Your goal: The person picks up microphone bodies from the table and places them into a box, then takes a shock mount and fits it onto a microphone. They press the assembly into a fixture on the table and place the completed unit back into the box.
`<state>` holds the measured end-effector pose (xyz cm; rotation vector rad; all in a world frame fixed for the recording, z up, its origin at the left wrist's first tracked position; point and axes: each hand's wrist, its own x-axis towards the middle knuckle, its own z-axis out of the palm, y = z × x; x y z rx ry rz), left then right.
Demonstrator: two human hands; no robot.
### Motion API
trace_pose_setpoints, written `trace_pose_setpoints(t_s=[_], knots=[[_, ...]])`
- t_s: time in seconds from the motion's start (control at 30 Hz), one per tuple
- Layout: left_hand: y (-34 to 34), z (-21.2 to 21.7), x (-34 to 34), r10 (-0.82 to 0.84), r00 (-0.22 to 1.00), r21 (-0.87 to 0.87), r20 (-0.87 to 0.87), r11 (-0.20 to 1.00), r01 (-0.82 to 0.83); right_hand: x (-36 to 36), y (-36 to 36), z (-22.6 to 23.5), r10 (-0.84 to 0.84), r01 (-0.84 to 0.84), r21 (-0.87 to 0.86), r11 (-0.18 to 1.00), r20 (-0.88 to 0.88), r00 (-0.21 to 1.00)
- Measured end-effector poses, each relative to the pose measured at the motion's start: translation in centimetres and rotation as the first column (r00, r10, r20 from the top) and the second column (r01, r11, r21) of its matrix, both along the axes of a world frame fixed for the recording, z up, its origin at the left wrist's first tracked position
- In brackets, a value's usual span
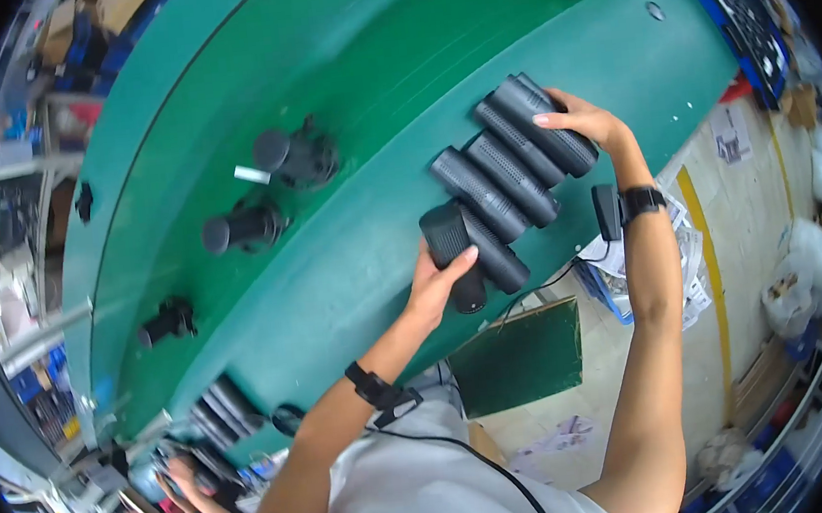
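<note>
Several black cylindrical housings (479,193) with finely textured sides lie side by side in a slanting row on the green work surface. At the near-left end, my left hand (427,292) is closed round one black cylinder (446,235), its thumb lying across the side. My right hand (594,126) grips the outermost black cylinder (574,154) at the far-right end, with the thumb on top and the fingers over its far side, partly hidden. Between my hands, the other cylinders lie close together, some touching.
Beyond the ledge, a green belt (346,95) carries dark parts with round black tops (298,157). More black cylinders (226,411) lie at lower left, near another person's hand (183,473). A blue-edged tray (735,22) stands at far right.
</note>
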<state>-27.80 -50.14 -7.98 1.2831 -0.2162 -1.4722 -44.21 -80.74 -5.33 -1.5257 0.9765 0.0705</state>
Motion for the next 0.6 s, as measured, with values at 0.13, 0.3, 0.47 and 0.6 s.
trace_pose_setpoints(t_s=[0.13,0.3,0.47,0.6], knots=[[-0.3,2.5,-0.1,0.186,0.968,0.205,-0.167,0.967,-0.150,-1.7,1.7,-1.2,-0.002,0.007,-0.058,0.998,0.076,0.997],[0.3,3.9,2.1,0.279,0.944,0.263,-0.175,0.937,-0.228,-3.8,3.2,-3.1,-0.250,0.218,0.214,0.952,0.131,0.959],[3.4,5.1,6.2,0.235,0.968,0.187,0.089,0.950,-0.248,-0.6,12.5,-1.7,-0.306,0.243,0.285,0.927,0.203,0.930],[6.0,5.9,10.7,0.072,0.884,0.306,0.461,0.923,-0.235,3.9,17.6,-1.0,-0.307,0.217,0.328,0.919,0.254,0.917]])
